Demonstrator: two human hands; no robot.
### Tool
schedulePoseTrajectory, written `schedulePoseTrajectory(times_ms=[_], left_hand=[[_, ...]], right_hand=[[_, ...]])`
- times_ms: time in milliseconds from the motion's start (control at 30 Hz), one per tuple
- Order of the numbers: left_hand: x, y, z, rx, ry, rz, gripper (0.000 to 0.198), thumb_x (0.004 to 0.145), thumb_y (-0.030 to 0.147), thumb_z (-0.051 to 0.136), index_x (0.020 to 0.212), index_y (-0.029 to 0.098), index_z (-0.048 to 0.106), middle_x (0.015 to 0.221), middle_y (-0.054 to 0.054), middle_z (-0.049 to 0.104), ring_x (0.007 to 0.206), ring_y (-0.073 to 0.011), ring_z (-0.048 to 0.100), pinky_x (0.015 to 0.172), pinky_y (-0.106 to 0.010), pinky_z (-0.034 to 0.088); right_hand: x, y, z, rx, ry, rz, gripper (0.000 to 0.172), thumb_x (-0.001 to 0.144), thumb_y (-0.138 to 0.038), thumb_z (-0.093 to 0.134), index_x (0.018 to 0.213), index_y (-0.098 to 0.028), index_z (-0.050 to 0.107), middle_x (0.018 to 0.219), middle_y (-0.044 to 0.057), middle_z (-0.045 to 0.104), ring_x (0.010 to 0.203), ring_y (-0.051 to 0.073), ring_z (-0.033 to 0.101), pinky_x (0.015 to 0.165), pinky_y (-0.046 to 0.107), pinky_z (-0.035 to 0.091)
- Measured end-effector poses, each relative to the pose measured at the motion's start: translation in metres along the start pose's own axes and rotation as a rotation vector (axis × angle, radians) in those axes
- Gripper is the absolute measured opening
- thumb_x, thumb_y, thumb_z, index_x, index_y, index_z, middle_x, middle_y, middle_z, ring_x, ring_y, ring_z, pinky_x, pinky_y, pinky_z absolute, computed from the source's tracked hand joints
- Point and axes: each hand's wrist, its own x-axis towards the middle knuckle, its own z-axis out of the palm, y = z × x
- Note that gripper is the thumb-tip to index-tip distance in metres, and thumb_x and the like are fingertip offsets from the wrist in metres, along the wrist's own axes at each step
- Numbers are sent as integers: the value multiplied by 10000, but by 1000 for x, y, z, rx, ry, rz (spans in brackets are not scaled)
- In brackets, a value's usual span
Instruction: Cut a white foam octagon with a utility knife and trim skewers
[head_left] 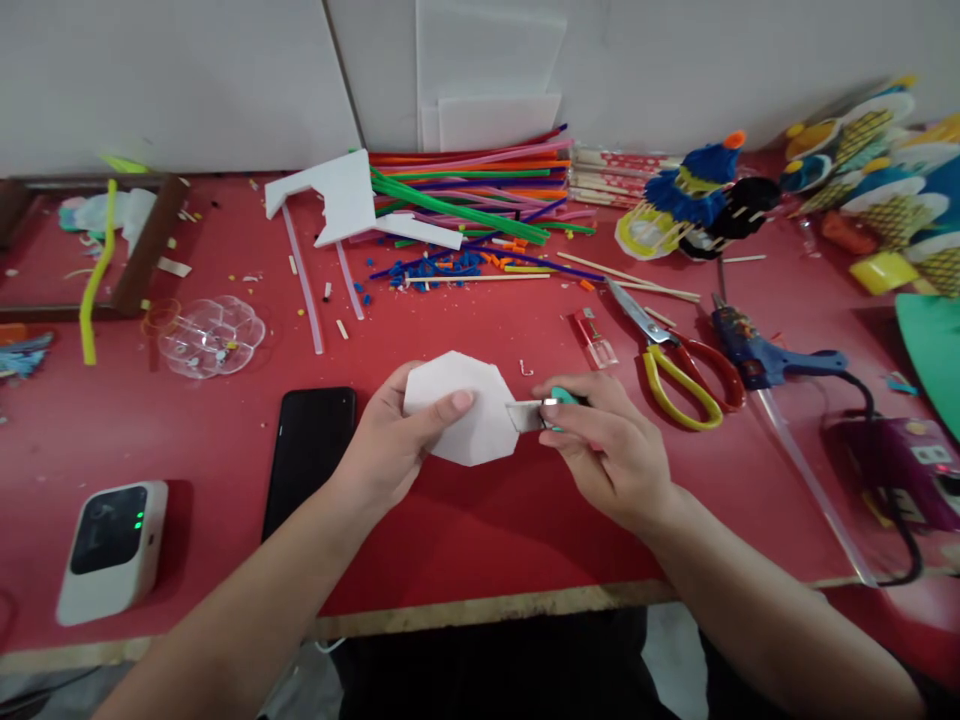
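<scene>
Left hand is gripping a white many-sided piece, its thumb lying across the face. I'm watching remotely as the right hand is pinching a teal-handled cutter, whose blade is meeting the piece's right edge (how deep, I'm not managing to tell). On the red surface, a phone is lying left of the piece, and scissors are resting to its right.

Single head view: from close above red table, at its near side; faces forward, down, toward wall behind it.
</scene>
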Motion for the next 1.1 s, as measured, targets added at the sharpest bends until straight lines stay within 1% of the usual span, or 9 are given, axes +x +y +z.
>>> schedulePoseTrajectory(times_ms=[100,233,333,400,467,600,733,900,1100], left_hand=[[-1,-1,-3,74,-82,24,362,572,290,941,827,194,704,806,8,737,745,-134,674,710,-243,553],[-3,-1,-6,131,-130,15,340,569,318,939,782,187,710,761,3,721,714,-140,670,676,-241,533],[-4,0,-5,114,-173,-11,383,542,324,950,819,201,716,759,12,716,677,-136,663,630,-235,534],[-5,1,-4,101,-209,-37,401,553,320,945,867,214,719,760,17,714,649,-133,660,590,-227,533],[-6,2,-3,81,-238,-60,395,561,309,942,869,219,712,731,26,703,614,-123,651,559,-214,528],[-7,3,-1,31,-235,-75,383,535,280,953,804,219,687,670,46,679,575,-102,632,536,-187,518],[-7,3,-2,62,-208,-31,352,557,274,941,801,218,694,709,37,701,592,-107,635,548,-195,518],[-7,3,-4,76,-262,-34,331,557,301,943,792,222,724,699,31,711,584,-109,635,531,-191,503],[-7,4,-6,51,-305,-58,286,575,281,941,785,234,752,682,35,714,561,-101,636,498,-173,493]], right_hand=[[2,-2,0,7,-6,-10,307,891,-52,581,1085,-286,619,1125,77,662,1003,239,648,821,453,513],[3,-3,-1,0,-11,13,301,890,-42,559,1038,-292,637,1137,66,675,992,230,651,842,470,481],[4,-4,-2,1,2,18,262,903,-71,556,1017,-291,641,1119,61,678,959,222,651,848,473,456],[4,-5,-4,22,-8,14,236,915,-95,556,1023,-292,630,1108,61,673,948,218,646,844,473,451],[4,-5,-4,46,-22,6,232,921,-101,553,1035,-293,617,1104,63,664,948,217,640,838,472,452],[2,-6,-4,71,-50,-9,243,922,-93,549,1052,-289,609,1102,69,652,963,215,632,838,472,451],[1,-7,-3,66,-50,14,219,929,-115,543,1017,-296,629,1095,57,656,961,214,636,854,484,443],[1,-8,-4,98,-58,-1,226,933,-126,534,1037,-307,622,1103,54,653,977,219,638,861,494,440],[3,-8,-7,118,-82,-44,280,916,-80,519,1073,-302,584,1115,61,636,964,213,628,856,505,437]])
